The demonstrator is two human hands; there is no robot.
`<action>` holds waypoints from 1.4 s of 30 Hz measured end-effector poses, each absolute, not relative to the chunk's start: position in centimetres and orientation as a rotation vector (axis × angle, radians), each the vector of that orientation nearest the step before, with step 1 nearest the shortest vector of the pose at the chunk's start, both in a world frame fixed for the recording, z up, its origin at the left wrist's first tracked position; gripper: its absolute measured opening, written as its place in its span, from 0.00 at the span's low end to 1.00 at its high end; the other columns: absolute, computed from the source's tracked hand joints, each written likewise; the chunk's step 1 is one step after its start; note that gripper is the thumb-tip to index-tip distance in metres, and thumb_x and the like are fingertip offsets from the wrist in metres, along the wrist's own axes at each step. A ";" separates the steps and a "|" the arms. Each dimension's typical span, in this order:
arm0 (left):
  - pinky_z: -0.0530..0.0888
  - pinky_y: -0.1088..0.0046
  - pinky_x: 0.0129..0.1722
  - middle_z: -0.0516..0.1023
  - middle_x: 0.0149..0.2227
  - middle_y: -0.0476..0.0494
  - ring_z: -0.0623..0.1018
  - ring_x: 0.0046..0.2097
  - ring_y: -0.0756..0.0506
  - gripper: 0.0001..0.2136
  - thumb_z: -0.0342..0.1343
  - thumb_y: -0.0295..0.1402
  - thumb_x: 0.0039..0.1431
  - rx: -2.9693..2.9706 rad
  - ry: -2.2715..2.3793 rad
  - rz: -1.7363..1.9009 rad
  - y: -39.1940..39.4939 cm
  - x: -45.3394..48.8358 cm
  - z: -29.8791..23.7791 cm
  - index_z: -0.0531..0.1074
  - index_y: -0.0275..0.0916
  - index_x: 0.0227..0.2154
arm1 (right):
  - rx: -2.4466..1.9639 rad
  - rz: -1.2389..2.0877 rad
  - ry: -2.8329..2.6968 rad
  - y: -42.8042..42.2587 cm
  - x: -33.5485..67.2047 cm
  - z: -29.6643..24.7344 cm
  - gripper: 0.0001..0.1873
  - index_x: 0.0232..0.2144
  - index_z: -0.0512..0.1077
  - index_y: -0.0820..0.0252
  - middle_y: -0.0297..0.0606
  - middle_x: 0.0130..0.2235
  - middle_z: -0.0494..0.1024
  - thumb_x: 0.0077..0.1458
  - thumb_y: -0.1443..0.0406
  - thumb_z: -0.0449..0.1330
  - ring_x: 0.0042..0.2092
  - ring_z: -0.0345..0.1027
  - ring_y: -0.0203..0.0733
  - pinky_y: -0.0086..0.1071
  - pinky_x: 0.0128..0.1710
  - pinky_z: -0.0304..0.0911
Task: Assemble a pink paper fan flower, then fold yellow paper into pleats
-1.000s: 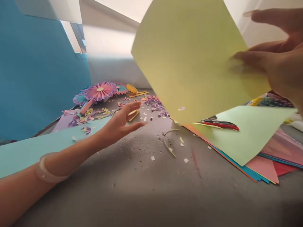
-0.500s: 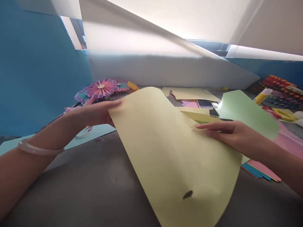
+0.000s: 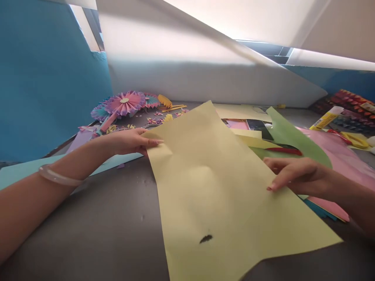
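A large sheet of yellow paper point(image 3: 222, 187) spans the middle of the view, held up off the dark table by both hands. Near its lower end is a small dark mark or hole point(image 3: 206, 239); I cannot tell which. My left hand point(image 3: 134, 141), with a clear bangle on the wrist, pinches the sheet's left edge, thumb on top. On the right edge, my right hand point(image 3: 295, 173) grips the paper between thumb and fingers, most of the fingers being hidden behind it. Right behind the sheet lie green paper point(image 3: 307, 138) and pink sheets point(image 3: 340, 156).
Folded paper rosettes point(image 3: 124, 102) and paper scraps point(image 3: 166, 117) lie at the back left. Light-blue paper point(image 3: 26, 171) rests on the dark table point(image 3: 117, 218). A glue stick point(image 3: 326, 118), yellow-and-red scissors point(image 3: 354, 139) and a dark phone point(image 3: 260, 128) are to the right.
The yellow sheet has opened out flatter, its right corner swinging right. My right hand has moved right and slightly down; the left has shifted slightly right. The green paper appears narrower.
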State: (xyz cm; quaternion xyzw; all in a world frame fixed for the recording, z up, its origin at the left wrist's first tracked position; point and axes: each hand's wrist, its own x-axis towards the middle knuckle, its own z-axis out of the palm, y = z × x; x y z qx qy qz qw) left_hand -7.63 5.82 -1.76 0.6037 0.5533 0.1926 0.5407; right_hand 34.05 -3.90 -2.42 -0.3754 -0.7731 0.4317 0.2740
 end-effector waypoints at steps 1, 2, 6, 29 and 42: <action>0.72 0.77 0.28 0.76 0.25 0.50 0.74 0.27 0.50 0.09 0.71 0.39 0.42 1.425 1.315 0.471 5.9 -7.6 -1.9 0.80 0.43 0.26 | -0.914 1.154 -2.162 -3.7 34.1 -2.4 0.06 0.31 0.83 0.43 0.37 0.29 0.70 0.54 0.59 0.64 0.32 0.70 0.39 0.33 0.30 0.67; 0.73 0.77 0.29 0.76 0.25 0.50 0.75 0.28 0.50 0.10 0.71 0.40 0.42 1.415 1.308 0.473 5.9 -7.6 -1.9 0.80 0.43 0.27 | -0.851 1.125 -2.220 -3.4 34.2 -2.3 0.08 0.33 0.82 0.40 0.35 0.28 0.66 0.56 0.61 0.63 0.30 0.67 0.37 0.32 0.29 0.66; 0.76 0.76 0.32 0.81 0.32 0.46 0.78 0.33 0.47 0.13 0.71 0.42 0.42 1.383 1.223 0.378 5.8 -7.3 -1.9 0.81 0.42 0.30 | -0.880 1.004 -2.111 -2.1 35.2 -1.8 0.03 0.27 0.82 0.39 0.35 0.34 0.63 0.50 0.59 0.68 0.38 0.66 0.40 0.35 0.37 0.68; 0.74 0.71 0.36 0.84 0.36 0.43 0.81 0.40 0.41 0.28 0.54 0.58 0.50 1.216 0.871 0.397 2.4 -4.7 -0.2 0.79 0.40 0.43 | -1.409 1.290 -1.719 1.2 26.3 0.4 0.42 0.61 0.61 0.43 0.32 0.34 0.80 0.45 0.54 0.70 0.31 0.75 0.42 0.31 0.26 0.68; 0.74 0.76 0.26 0.83 0.34 0.45 0.80 0.31 0.46 0.14 0.67 0.45 0.48 1.311 1.159 0.690 0.1 -1.4 -2.5 0.81 0.41 0.32 | -1.327 1.484 -1.573 1.7 22.7 -0.9 0.28 0.54 0.69 0.44 0.37 0.48 0.78 0.51 0.51 0.66 0.45 0.76 0.46 0.31 0.34 0.73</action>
